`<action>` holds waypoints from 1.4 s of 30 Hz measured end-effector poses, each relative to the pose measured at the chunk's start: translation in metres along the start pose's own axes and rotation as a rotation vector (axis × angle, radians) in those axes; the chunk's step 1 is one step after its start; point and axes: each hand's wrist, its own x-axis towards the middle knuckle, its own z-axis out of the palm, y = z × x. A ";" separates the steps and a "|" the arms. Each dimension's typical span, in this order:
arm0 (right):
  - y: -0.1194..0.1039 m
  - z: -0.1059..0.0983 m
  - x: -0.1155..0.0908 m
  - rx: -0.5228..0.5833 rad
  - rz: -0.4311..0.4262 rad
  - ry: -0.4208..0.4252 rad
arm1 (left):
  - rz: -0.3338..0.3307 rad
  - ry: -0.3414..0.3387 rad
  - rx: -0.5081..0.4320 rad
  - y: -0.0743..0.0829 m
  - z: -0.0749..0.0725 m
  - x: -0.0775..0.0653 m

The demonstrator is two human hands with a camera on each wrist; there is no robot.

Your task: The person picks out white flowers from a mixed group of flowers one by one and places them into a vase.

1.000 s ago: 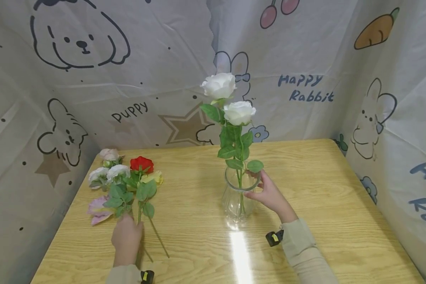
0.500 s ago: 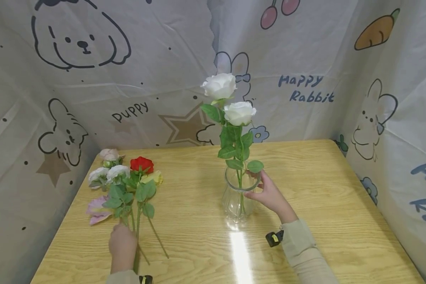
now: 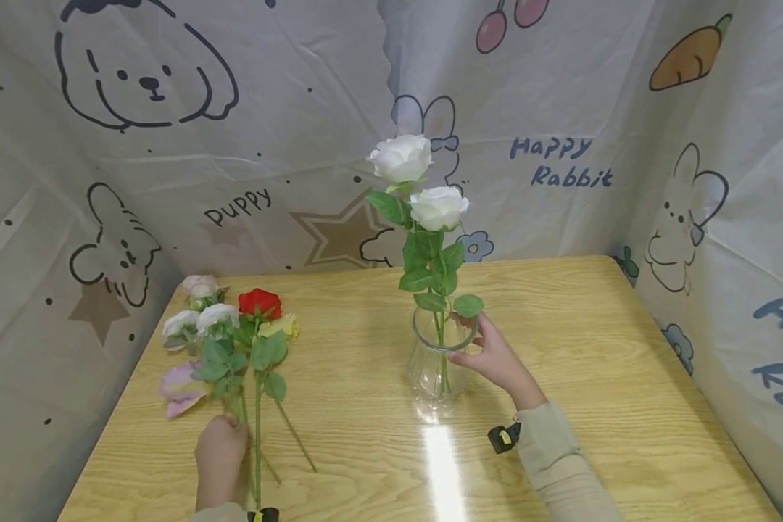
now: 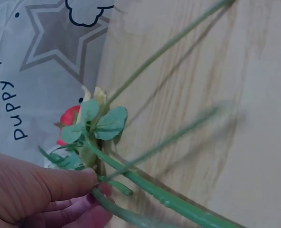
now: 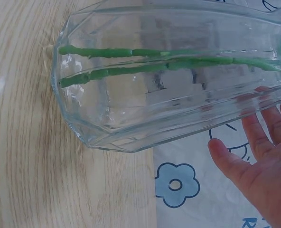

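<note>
My left hand (image 3: 222, 460) pinches a green flower stem (image 4: 114, 209) between thumb and fingers, at the lower end of the loose flowers; which bloom it belongs to I cannot tell. Just right of it lies the red rose (image 3: 259, 303), its long stem reaching toward the table's front edge. My right hand (image 3: 496, 359) grips the neck of the clear glass vase (image 3: 424, 373), thumb in front and fingers behind. Two white roses (image 3: 438, 209) stand upright in the vase. Their green stem ends (image 5: 98, 73) reach its base in the right wrist view.
Beside the red rose lie white blooms (image 3: 217, 319), a pale pink bloom (image 3: 199, 286), a yellow flower (image 3: 286, 326) and a lilac flower (image 3: 183, 388). A printed cloth (image 3: 267, 87) surrounds the wooden table (image 3: 581, 319) at back and sides.
My left hand has shifted a little left and toward me, uncovering more of the stems. The lilac flower has moved slightly. My right hand, the vase and its white roses stay put.
</note>
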 end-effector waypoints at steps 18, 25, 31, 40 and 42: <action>-0.002 0.000 0.000 -0.002 -0.010 -0.001 | 0.163 0.171 -0.056 0.019 -0.014 -0.010; -0.001 0.000 0.000 -0.008 -0.005 -0.001 | 0.205 0.327 -0.152 0.046 -0.027 -0.010; 0.001 0.000 0.000 -0.009 0.005 0.001 | 0.251 0.412 -0.175 0.074 -0.039 -0.012; -0.001 0.000 0.000 -0.001 0.006 0.005 | 0.287 0.405 -0.261 0.120 -0.056 -0.013; -0.002 0.000 0.000 -0.001 0.006 0.005 | 0.294 0.405 -0.278 0.130 -0.059 -0.013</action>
